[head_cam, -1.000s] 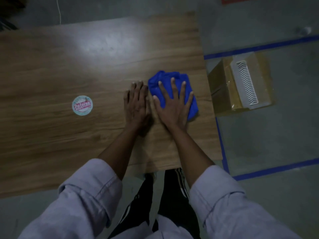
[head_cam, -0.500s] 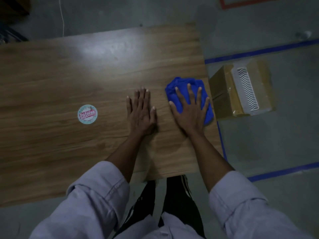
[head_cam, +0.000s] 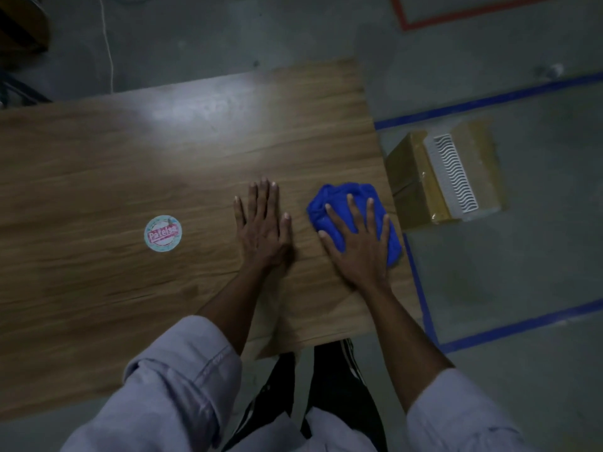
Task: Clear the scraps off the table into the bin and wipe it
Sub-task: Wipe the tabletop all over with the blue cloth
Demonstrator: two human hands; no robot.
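Grey concrete floor [head_cam: 528, 272] runs round a wood-grain counter [head_cam: 130, 158], with blue tape lines [head_cam: 489, 101] marked on it to the right and a corner of red tape [head_cam: 456, 19] further back. A thin white cord [head_cam: 109, 53] trails across the floor beyond the counter's far edge.

At the near right corner of the counter the person leans in with both arms, grey sleeves [head_cam: 182, 380] rolled back. The right hand [head_cam: 359, 246] lies flat on a bunched blue cloth [head_cam: 339, 199], fingers straight and fanned apart, palm pressing it down just beside the counter's right edge. The left hand [head_cam: 262, 233] rests palm down on bare wood near the cloth but not touching it, fingers straight and close together.

Well to the left of the hands a round label [head_cam: 162, 234] with pink lettering lies flat on the counter.

On the floor just past the right edge sits a cardboard box [head_cam: 408, 177] with a white slatted piece [head_cam: 455, 176] lying on top.
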